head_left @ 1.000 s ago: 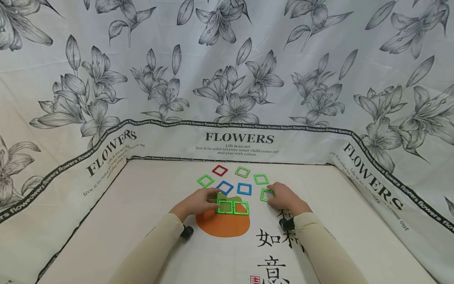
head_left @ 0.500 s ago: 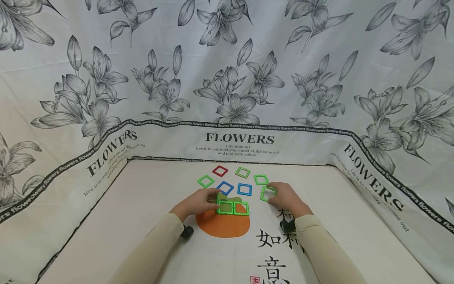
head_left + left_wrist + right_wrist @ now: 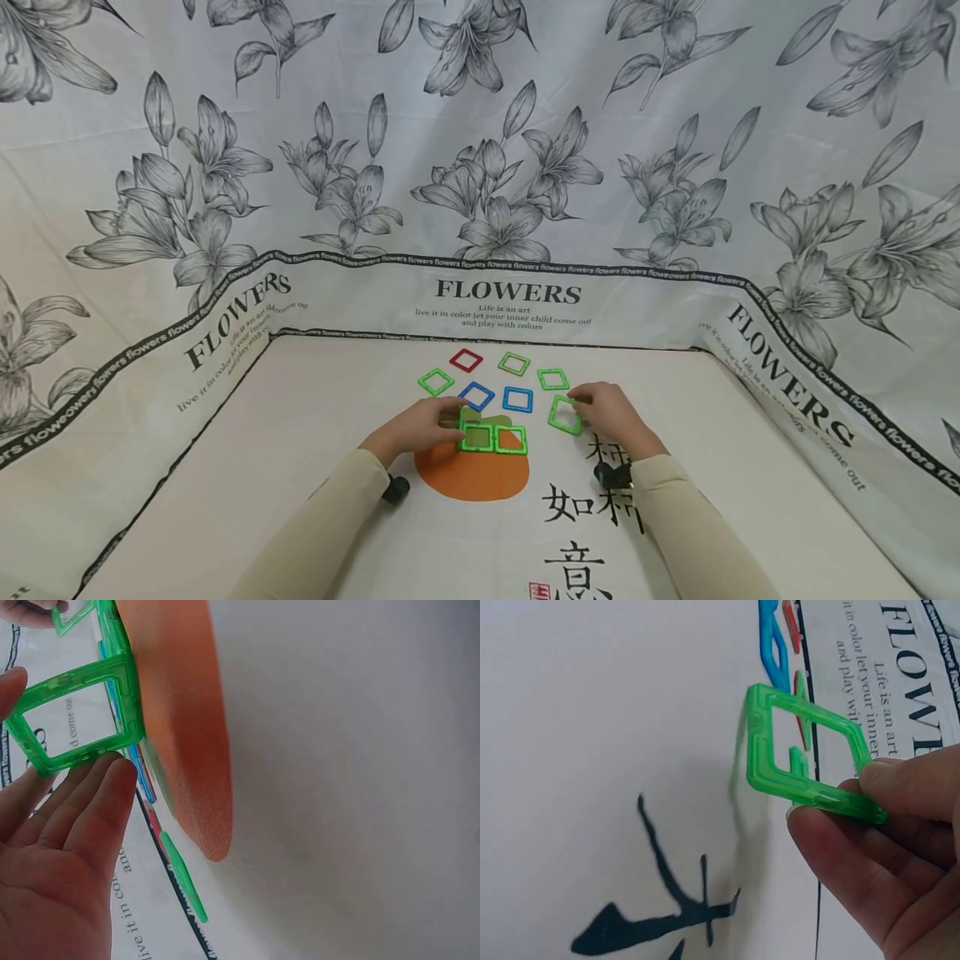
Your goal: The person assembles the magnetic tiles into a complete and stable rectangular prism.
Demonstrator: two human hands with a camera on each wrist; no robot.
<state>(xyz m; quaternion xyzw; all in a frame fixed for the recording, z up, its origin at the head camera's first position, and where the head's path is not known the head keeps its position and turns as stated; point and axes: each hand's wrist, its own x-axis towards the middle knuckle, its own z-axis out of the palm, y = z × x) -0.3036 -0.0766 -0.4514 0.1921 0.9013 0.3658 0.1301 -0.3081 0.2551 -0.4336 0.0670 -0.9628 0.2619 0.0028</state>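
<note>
My left hand holds a joined group of green square magnetic tiles on the orange printed shape, thumb on one side and fingers on the other. Two tiles face front side by side, the left front tile and the right front tile. In the left wrist view, a green tile frame sits between thumb and fingers. My right hand pinches a single green square magnetic tile by one edge, thumb against fingertips. That tile is tilted, its near edge casting a shadow on the cloth.
Loose tiles lie behind the hands: a red one, two blue ones, including the right blue tile, and several green ones, including a green tile. The white cloth bears an orange print and black characters. A flowered curtain stands behind.
My right hand has shifted its grip to the tile's upper right edge, and the tile has turned and tilted slightly. My left hand and its tiles have stayed in place.
</note>
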